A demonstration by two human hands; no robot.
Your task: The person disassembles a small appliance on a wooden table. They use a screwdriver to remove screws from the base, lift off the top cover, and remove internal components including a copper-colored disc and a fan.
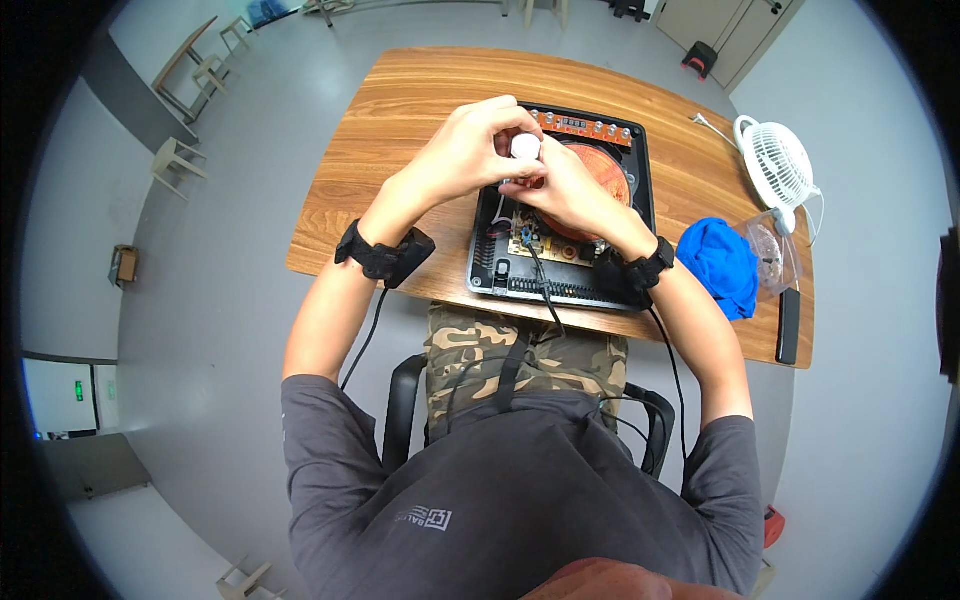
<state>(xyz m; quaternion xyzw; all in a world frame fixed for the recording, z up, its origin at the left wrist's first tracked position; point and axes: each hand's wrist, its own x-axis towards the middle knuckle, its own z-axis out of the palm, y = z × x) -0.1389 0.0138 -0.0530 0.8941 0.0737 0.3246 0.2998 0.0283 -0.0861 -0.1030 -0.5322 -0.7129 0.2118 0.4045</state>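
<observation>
Over the upper left part of an opened induction cooker, my two hands meet around a small white round-topped thing. The fingers of my left hand curl about it from the left. My right hand closes in from the right, its fingertips against the same thing and partly hidden. The rest of the white thing is covered by my fingers. Beneath my right hand lies the cooker's copper coil, partly covered. A circuit board sits nearer to me, and a strip-shaped control board is at the far edge.
A black cable runs from the cooker over the table's near edge. To the right are a blue cloth, a clear plastic box, a white fan with its cord, and a black flat bar.
</observation>
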